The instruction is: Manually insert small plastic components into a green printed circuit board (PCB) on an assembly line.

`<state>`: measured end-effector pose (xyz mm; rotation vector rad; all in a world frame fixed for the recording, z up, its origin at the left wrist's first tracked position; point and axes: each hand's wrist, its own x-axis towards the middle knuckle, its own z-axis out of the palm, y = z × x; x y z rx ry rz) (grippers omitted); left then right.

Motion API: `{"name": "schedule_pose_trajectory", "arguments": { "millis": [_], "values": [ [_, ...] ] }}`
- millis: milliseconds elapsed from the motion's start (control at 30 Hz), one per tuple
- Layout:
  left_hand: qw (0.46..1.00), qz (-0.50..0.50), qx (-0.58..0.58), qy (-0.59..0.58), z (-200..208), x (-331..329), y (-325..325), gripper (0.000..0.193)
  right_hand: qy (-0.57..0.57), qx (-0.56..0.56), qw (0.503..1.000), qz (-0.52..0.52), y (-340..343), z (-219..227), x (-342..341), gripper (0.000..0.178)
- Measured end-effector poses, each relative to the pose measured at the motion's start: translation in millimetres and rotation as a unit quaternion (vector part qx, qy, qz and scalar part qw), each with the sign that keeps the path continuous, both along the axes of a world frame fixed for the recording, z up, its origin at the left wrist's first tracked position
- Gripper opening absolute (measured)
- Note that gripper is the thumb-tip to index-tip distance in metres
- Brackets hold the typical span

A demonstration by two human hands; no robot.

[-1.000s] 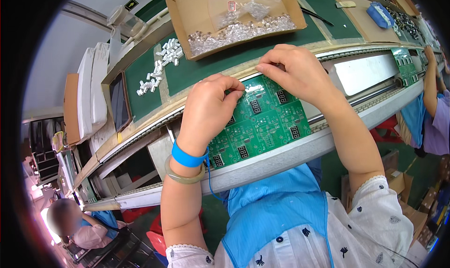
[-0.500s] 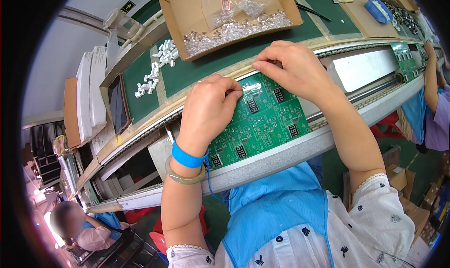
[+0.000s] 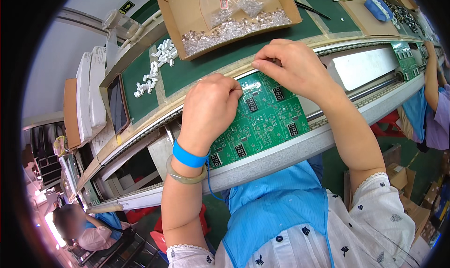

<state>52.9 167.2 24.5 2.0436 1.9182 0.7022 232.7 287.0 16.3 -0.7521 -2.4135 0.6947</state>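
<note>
So I'm seeing the green circuit board lying flat across the conveyor rails, right in front of the desk, with black digit displays sitting on it. My left hand, with a blue wristband below it, is covering the board's left part, thumb and forefinger pinching together. My right hand is hovering around the far edge, also pinching. Honestly, I can't tell if either one is gripping anything tiny. Beyond them, a cardboard box is holding small clear parts, and white pieces are lying scattered to its left.
</note>
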Motion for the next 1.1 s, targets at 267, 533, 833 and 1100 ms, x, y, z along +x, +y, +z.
{"name": "schedule_pose_trajectory", "arguments": {
  "millis": [267, 533, 833, 1100],
  "values": [
    [1.000, 0.000, 0.006, 0.020, 1.6, 1.8, -0.7, 0.008, -0.011, -0.008, 1.000, -0.004, -0.4, 2.6, 0.1, 0.027],
    [1.000, 0.003, 0.008, 0.027, 2.0, 3.8, -0.5, 0.008, -0.009, -0.010, 1.000, 0.001, -0.4, 2.7, 0.4, 0.027],
    [1.000, 0.007, -0.004, 0.016, 2.1, 4.7, 1.1, 0.010, -0.012, -0.004, 1.000, 0.000, -0.7, 2.4, -0.3, 0.027],
    [1.000, -0.005, -0.002, -0.013, 1.3, 3.5, 2.0, 0.010, -0.012, -0.013, 1.000, -0.001, 0.0, 3.4, 0.6, 0.028]
  ]
}}
